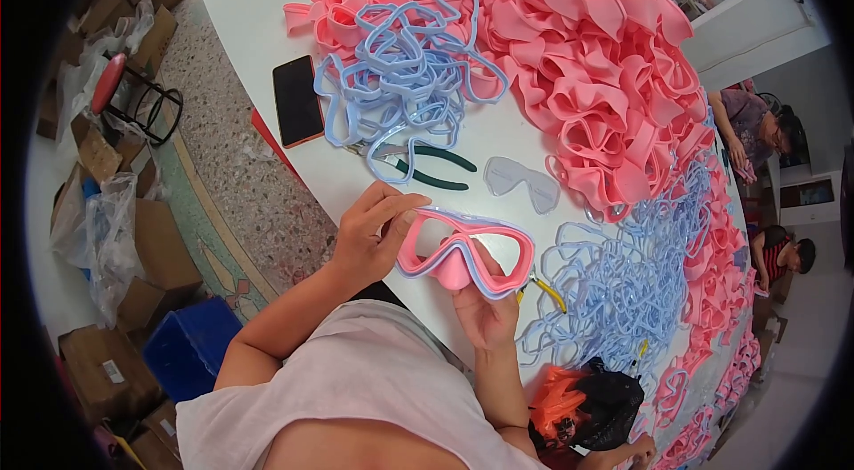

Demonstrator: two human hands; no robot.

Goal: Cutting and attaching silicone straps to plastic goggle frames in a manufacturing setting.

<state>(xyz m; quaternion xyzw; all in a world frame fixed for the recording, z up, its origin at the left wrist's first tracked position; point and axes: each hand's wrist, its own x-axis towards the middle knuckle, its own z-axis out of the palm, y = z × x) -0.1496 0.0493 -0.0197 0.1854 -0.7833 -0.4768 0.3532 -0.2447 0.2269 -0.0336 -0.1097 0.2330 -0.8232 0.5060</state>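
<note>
A pink diving mask skirt [452, 273] with a light blue frame [480, 274] around its rim is held over the table's near edge. My left hand [372, 228] pinches its upper left edge between thumb and fingers. From below, my right hand [485, 314] grips the lower right part, with some fingers hidden behind the mask. Just beyond it lies a clear mask lens [522, 185]. Green-handled pliers [440, 166] rest beside the lens, their jaws partly under a blue frame. Yellow-handled pliers [550, 294] lie right of the mask.
Blue frames [400, 70] are heaped beyond the pliers, next to a phone [298, 102]. A large pile of pink skirts [578, 43] covers the far table. More blue frames [614, 265] spread rightward. A blue bin [191, 347] and cardboard boxes stand at left. Other people sit at right.
</note>
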